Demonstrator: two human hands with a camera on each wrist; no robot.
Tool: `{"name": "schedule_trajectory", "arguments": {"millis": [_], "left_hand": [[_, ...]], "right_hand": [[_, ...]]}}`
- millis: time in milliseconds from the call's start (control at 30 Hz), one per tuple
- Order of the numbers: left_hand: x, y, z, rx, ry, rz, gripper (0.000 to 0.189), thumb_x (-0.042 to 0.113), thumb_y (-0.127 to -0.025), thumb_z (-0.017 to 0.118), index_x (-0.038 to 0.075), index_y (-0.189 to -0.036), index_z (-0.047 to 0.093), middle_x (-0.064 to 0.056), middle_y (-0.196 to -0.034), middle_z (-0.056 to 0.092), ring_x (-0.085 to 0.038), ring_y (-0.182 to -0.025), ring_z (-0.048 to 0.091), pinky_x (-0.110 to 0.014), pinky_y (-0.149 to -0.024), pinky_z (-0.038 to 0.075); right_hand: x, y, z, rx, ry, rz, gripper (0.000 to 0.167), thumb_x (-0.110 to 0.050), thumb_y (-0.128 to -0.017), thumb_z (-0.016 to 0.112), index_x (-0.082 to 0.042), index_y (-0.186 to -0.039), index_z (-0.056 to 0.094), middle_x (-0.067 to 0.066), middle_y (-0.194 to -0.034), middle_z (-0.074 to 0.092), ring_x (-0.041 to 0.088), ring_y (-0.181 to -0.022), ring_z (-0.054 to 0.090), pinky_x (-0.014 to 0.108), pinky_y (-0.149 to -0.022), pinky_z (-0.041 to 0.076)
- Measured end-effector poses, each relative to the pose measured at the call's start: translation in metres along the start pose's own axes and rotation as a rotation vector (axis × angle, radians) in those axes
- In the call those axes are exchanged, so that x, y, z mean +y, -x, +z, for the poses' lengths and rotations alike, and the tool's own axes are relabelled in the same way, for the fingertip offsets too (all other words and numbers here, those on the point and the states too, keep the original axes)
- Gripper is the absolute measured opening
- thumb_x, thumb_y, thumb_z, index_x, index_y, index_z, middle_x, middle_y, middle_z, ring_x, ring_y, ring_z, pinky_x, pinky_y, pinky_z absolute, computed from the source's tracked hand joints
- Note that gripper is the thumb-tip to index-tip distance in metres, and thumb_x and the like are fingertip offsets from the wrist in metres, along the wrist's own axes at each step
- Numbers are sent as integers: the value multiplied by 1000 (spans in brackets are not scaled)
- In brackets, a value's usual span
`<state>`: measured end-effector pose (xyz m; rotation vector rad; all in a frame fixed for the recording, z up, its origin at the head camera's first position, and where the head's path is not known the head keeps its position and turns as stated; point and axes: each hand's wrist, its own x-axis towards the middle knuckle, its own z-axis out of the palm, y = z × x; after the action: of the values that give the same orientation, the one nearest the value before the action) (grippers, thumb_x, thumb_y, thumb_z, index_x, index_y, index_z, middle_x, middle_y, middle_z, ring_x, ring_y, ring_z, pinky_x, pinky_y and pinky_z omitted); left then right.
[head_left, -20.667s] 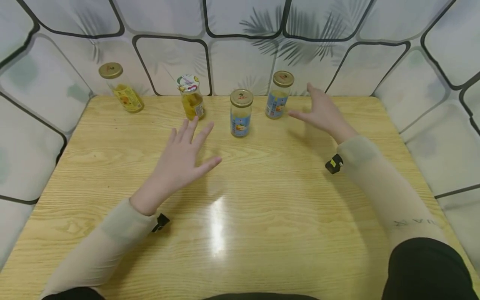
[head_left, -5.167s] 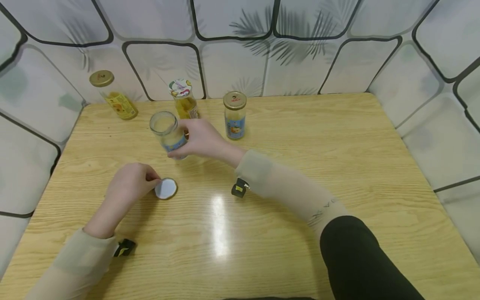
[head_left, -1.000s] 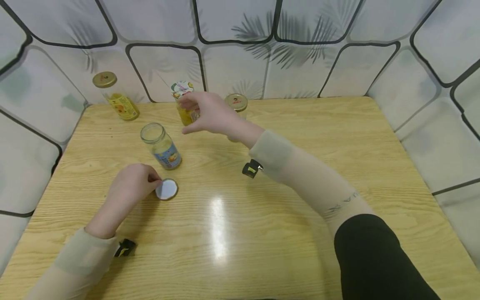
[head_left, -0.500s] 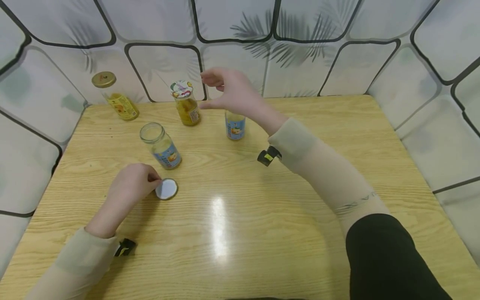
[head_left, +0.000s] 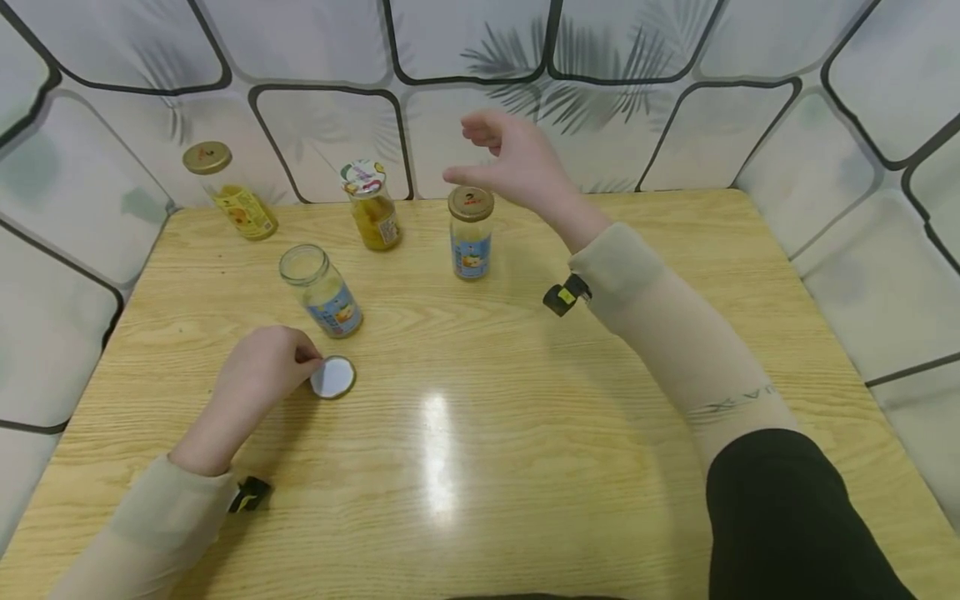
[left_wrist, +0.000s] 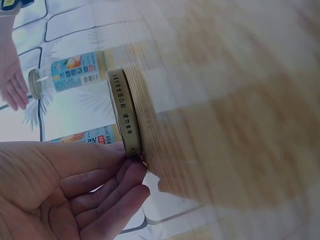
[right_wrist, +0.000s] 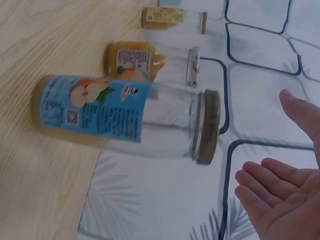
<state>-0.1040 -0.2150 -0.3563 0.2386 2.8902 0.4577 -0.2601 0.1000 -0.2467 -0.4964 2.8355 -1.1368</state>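
Observation:
In the head view my left hand (head_left: pixel 262 367) pinches the edge of a jar lid (head_left: pixel 333 377), its white underside facing up, low over the table. The left wrist view shows the thumb and fingers on the lid's gold rim (left_wrist: pixel 123 112). Just behind the lid stands an uncapped glass jar (head_left: pixel 322 292) with a blue label. My right hand (head_left: pixel 517 162) hovers above and behind a capped blue-label jar (head_left: pixel 471 233), thumb and fingers apart and holding nothing. In the right wrist view that hand (right_wrist: pixel 285 195) is beyond the jar's gold lid (right_wrist: pixel 208 127).
A jar with a fruit-patterned lid (head_left: pixel 377 208) and yellow contents stands left of the capped blue-label jar. Farther left, near the back corner, is a gold-lidded jar (head_left: pixel 232 192) with a yellow label. A patterned wall (head_left: pixel 480 125) borders the wooden table (head_left: pixel 562 467).
My right hand has moved right and up, away from the uncapped jar and past the fruit-lidded one, to above the capped blue-label jar. The left hand and the lid have stayed put.

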Motion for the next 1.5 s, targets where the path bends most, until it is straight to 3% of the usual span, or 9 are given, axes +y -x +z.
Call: {"name": "schedule_trajectory", "arguments": {"millis": [300, 767, 967, 1200, 1400, 1500], "left_hand": [[-2, -1, 1, 11, 0, 3, 11, 17, -81, 73, 7, -84, 75, -3, -77, 71, -17, -68, 62, -38, -61, 50], [-2, -1, 1, 5, 0, -7, 11, 18, -82, 73, 7, -85, 75, -3, -78, 71, -18, -69, 62, -38, -61, 50], [-2, -1, 2, 0, -2, -6, 12, 18, -82, 73, 7, -85, 75, -4, -78, 71, -18, -70, 63, -38, -61, 50], [-3, -2, 2, 1, 8, -11, 11, 17, -82, 72, 7, -85, 75, -3, -78, 71, -17, -68, 62, -37, -60, 50], [-2, -1, 2, 5, 5, -12, 10, 17, -82, 72, 8, -85, 75, -3, -78, 71, -17, -68, 62, -37, -60, 50], [-1, 0, 1, 7, 1, -7, 10, 18, -82, 73, 8, -84, 75, -3, -77, 71, -17, -68, 62, -38, -61, 50]], "right_hand": [[26, -2, -6, 5, -15, 82, 89, -58, -71, 74, -19, -143, 39, -6, -145, 43, 9, -131, 41, 25, -108, 33], [61, -4, 14, -149, -37, 153, 105, -67, -67, 71, -15, -149, 29, -2, -149, 38, 13, -136, 35, 31, -108, 34], [70, -2, 29, -233, -54, 126, 106, -66, -69, 71, -16, -150, 25, 0, -150, 36, 15, -136, 34, 35, -109, 32], [78, 0, 45, -292, -79, 53, 98, -59, -66, 78, -20, -145, 34, 1, -145, 44, 18, -134, 39, 38, -109, 32], [84, 0, 60, -330, -134, -2, 89, -49, -68, 81, -17, -140, 39, 6, -137, 52, 23, -128, 47, 40, -105, 38], [86, 0, 65, -338, -171, 21, 85, -48, -69, 81, -17, -138, 41, 6, -133, 54, 23, -124, 50, 39, -100, 42]]}}
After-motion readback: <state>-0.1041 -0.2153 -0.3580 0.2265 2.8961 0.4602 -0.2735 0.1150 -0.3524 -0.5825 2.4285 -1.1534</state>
